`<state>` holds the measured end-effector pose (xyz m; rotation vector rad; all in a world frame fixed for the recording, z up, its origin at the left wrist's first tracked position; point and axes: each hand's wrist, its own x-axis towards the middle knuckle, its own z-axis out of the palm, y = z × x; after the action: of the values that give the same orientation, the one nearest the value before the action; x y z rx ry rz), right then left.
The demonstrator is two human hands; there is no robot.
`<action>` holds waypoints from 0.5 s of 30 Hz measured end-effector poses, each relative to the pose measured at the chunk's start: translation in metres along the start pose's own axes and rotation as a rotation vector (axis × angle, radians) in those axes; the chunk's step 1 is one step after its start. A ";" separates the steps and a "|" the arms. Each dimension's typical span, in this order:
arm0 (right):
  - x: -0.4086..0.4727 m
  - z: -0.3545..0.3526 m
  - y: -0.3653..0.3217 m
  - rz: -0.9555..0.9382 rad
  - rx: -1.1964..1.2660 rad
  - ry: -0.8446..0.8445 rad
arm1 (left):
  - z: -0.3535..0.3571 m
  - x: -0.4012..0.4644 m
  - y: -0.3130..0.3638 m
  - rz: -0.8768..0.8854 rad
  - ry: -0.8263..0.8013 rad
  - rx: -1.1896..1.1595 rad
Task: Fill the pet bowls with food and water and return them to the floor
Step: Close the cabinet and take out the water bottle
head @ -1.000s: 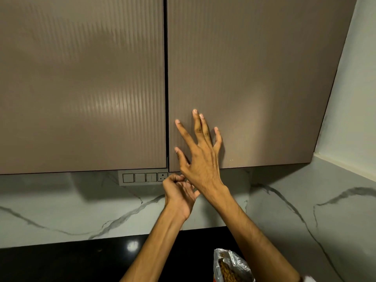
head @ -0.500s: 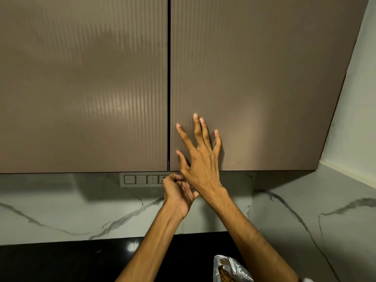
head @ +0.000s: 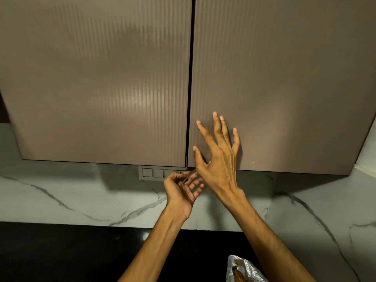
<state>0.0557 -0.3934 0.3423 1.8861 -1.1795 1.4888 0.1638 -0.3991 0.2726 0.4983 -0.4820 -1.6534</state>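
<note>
Up on the right cupboard door point(head: 284, 88), the right hand point(head: 218, 159) presses flat, grip released, likely shutting it. Left hand point(head: 181, 190) hangs released. Food bag point(head: 242, 269) waits on the counter point(head: 61, 251); no bowls show.

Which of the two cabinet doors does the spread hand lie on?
The right-hand cabinet door. The right hand lies spread on its lower left corner, beside the dark gap. The left-hand door has no hand on it.

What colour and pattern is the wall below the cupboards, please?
White marble wall with thin grey veins, clearest in the head view.
</note>
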 end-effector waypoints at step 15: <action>0.008 0.018 -0.040 0.026 0.334 0.179 | -0.029 -0.012 0.068 0.229 0.024 -0.174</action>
<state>0.0993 -0.3887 0.3507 1.8973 -0.9212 1.9221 0.2369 -0.3967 0.2888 0.3211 -0.3594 -1.4523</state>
